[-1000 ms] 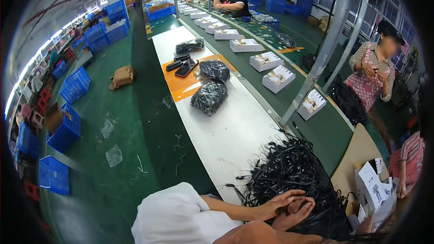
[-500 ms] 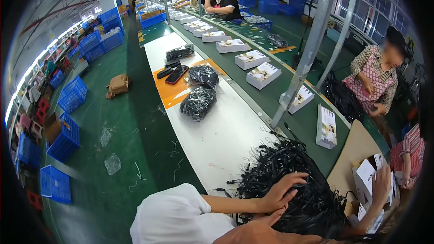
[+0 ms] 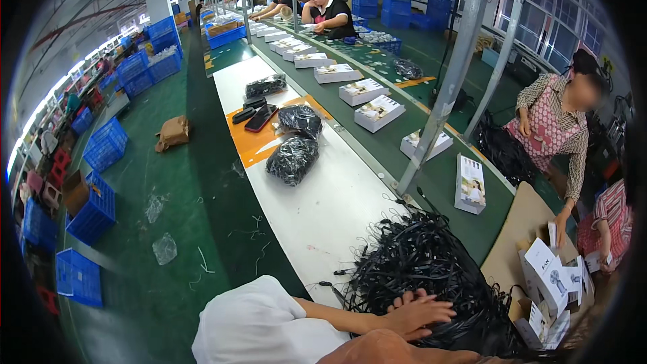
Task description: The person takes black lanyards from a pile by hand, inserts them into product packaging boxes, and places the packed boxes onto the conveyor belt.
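Note:
A tangled heap of black lanyards (image 3: 418,253), with thin cord loops and small clips, lies at the near end of the white tabletop. My left hand (image 3: 423,319), reaching from a white sleeve, rests on the lower part of this heap with its fingers stretched out to the right. Just beyond it show the spread fingers of my right hand (image 3: 407,298); the rest of that hand is covered by the left one. Neither hand visibly grips a strap. Farther up the table sit clear bags of black straps (image 3: 293,160) beside a phone (image 3: 261,118) on an orange sheet.
White printed boxes (image 3: 470,185) line the green conveyor (image 3: 431,182) to the right, behind a metal post (image 3: 448,84). A co-worker in a patterned apron (image 3: 549,121) reaches into a carton of boxes (image 3: 546,276). Blue crates (image 3: 79,276) stand on the floor at left.
My hands have come down from above the heap and now lie crossed on it. The co-worker's arm has reached to the boxes; a hand raised beside them is gone from there.

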Motion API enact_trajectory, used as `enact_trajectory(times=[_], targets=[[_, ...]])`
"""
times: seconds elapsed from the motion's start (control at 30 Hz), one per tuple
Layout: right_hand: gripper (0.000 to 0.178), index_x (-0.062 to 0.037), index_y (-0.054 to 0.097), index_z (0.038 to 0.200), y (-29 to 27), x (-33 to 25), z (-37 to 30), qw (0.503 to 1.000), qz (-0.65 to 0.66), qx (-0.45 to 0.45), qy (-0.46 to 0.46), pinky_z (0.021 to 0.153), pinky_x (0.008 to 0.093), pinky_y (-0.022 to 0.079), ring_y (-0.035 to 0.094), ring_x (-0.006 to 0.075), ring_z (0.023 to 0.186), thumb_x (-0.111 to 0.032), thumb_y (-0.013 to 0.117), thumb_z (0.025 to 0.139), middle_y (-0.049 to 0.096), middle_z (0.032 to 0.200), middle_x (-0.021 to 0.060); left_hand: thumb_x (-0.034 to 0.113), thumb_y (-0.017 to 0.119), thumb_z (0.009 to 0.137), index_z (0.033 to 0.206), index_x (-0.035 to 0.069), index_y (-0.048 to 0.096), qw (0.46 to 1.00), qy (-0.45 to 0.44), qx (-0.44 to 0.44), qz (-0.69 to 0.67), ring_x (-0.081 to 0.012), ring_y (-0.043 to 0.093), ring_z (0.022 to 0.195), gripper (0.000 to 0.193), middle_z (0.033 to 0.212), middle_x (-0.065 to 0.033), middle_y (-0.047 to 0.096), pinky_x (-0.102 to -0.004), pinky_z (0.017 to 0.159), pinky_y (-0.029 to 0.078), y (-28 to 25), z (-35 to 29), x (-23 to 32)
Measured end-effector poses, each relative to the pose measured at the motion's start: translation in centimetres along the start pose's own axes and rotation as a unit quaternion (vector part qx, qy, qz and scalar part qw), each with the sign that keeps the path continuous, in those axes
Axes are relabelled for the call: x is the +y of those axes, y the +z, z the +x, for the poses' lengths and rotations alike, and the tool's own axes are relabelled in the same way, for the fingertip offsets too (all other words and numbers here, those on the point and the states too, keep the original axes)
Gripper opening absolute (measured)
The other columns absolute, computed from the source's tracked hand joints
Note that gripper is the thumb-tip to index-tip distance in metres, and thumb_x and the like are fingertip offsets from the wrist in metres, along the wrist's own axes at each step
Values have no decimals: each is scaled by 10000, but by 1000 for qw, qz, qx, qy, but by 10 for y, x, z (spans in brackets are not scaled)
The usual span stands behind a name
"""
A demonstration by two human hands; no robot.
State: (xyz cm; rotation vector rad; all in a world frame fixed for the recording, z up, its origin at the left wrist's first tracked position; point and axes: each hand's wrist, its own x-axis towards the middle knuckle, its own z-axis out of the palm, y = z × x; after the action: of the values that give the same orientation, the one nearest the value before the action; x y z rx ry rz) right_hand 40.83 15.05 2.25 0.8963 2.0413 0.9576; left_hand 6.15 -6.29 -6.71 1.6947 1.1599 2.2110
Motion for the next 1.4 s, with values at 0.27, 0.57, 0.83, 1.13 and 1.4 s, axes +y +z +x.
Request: enact_trajectory(times=[0.27,0.57,0.83,1.13,1.4], targets=[[313,-51,549,1051,-82,-164,39,913,404,53,30,758,349,425,555,202,849,-252,396,867,602,913,77,240,452,890,1213,80,441,991,-15,-121,49,-257,374,1231,360,1238,-72,482,-491,1044,186,-3,9,-6],[300,-61,530,1020,-159,-254,57,624,769,130,52,710,294,422,547,158,802,-301,397,898,574,886,43,327,364,935,1310,62,339,962,-140,-228,-44,-277,277,1288,460,1324,-138,381,-419,1075,99,-13,32,-21],[304,-71,513,992,-206,-271,69,266,942,189,75,667,245,418,541,119,759,-344,398,925,548,863,14,385,349,944,1305,12,333,911,-240,-208,-262,-241,329,1266,519,1293,-147,411,-373,1061,195,-11,45,-25],[161,-139,468,809,-227,-249,65,-33,974,87,207,453,190,313,377,77,511,-226,385,915,413,627,-41,195,354,966,1180,-4,438,934,-262,-45,-239,-170,536,1031,304,1085,-103,558,-295,913,408,-34,38,-73],[312,-134,423,699,-207,-283,78,30,972,143,182,400,204,202,266,52,422,-343,421,930,330,539,-46,212,386,954,1131,11,449,931,-304,-71,-188,-138,557,829,275,937,-87,579,-263,762,448,-34,14,-107]])
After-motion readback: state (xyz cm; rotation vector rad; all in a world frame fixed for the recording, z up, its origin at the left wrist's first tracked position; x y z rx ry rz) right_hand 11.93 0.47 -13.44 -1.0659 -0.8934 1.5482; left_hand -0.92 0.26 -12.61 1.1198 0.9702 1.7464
